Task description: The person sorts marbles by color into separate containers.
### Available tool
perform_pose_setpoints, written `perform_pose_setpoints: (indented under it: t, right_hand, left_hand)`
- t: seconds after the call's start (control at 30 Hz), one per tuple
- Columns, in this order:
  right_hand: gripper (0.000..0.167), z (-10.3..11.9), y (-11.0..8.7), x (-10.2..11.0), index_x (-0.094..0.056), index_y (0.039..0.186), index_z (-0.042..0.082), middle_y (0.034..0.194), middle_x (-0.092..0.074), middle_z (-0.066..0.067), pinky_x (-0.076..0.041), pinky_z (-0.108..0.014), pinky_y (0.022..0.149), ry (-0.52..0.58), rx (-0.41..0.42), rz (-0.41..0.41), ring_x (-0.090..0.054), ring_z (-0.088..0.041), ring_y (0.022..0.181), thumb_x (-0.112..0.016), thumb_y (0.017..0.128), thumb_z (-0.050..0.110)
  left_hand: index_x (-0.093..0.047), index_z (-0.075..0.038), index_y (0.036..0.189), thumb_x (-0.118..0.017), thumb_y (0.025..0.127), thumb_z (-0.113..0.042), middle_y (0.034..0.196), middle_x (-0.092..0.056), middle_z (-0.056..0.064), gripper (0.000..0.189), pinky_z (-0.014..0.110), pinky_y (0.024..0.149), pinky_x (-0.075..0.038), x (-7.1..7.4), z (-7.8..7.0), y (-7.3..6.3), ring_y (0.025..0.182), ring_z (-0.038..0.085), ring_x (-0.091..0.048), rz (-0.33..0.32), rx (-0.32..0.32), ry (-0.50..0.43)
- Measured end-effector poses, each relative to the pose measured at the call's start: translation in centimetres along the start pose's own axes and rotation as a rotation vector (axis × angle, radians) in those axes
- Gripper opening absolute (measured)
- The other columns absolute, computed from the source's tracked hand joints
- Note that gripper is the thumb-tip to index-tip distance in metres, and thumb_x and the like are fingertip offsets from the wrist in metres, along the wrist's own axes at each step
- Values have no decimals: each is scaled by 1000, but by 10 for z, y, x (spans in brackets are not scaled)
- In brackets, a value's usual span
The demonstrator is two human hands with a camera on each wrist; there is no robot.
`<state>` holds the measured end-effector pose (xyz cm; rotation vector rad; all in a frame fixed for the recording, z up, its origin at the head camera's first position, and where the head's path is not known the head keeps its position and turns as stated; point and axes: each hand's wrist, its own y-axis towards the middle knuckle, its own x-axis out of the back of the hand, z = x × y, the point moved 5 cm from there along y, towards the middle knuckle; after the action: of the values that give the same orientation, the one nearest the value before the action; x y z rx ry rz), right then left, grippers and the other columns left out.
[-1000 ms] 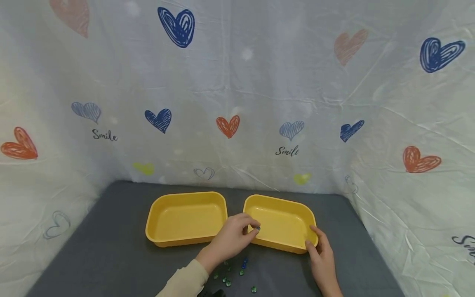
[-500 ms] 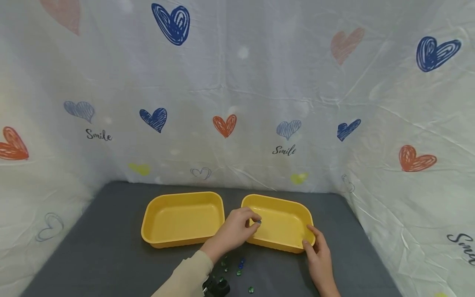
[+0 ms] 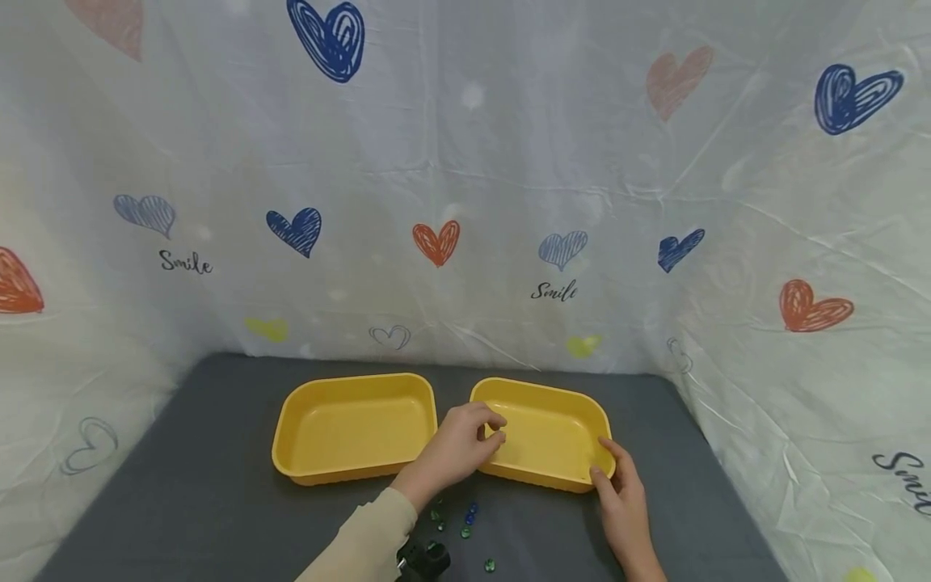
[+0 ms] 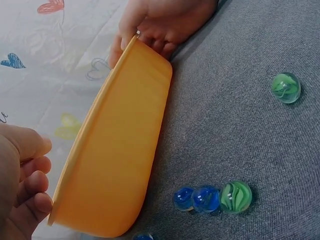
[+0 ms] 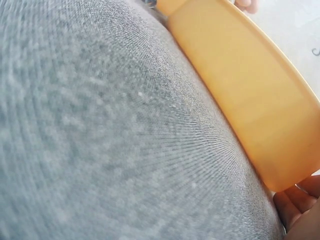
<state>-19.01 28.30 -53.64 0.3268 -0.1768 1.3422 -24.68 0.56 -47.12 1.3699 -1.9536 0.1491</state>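
While the right yellow tray (image 3: 549, 436) sits angled on the grey desk (image 3: 218, 453), the right hand (image 3: 624, 503) grips its near right corner and the left hand (image 3: 460, 442) hangs over its left side, grip narrow, a small gap between thumb and fingers; near its front wall lie two blue marbles (image 4: 205, 199) and a green marble (image 4: 236, 197) in a close row, and the left yellow tray (image 3: 356, 436) stands beside it

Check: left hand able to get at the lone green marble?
Likely yes: the left hand looks empty, and the lone green marble lies uncovered on the grey cloth.
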Motion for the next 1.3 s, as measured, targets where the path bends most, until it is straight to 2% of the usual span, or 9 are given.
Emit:
perform_pose_setpoints:
  t: [0.33,0.6,0.83,1.0,1.3]
  right_hand:
    - [48,1,0,-1,-43,160,1,170,-35,-23,-39,2,96,9,3,4,-36,-38,157,-55,114,5]
    - [48,1,2,-1,-43,160,0,169,-36,-24,-40,2,96,10,17,0,-38,-40,156,-55,114,4]
    - [48,0,2,-1,-43,160,0,169,-36,-24,-40,3,96,8,16,-1,-38,-40,156,-56,113,4]
    - [48,1,1,1,-44,160,0,168,-37,-25,-40,3,95,2,19,-8,-38,-40,155,-56,113,4]
    - [48,1,0,1,-43,160,-1,169,-36,-26,-41,2,95,9,17,-3,-39,-41,154,-56,114,5]
  left_hand:
    - [-82,-5,120,-78,105,-16,98,-68,-6,19,20,67,-55,2,1,-4,79,9,-56,-11,30,2]
    - [-83,-6,116,-78,104,-13,94,-66,-8,14,21,66,-54,6,3,-11,78,9,-56,-77,26,-22]
    - [-83,-7,113,-78,103,-10,95,-68,-8,11,22,69,-57,9,4,-22,79,9,-57,-135,18,-67]
    - [-84,-8,110,-79,102,-8,93,-67,-9,9,22,65,-56,10,6,-30,76,8,-57,-173,11,-85]
    - [-84,-9,106,-80,101,-6,90,-67,-11,7,23,65,-57,3,8,-44,74,5,-58,-190,-2,-121]
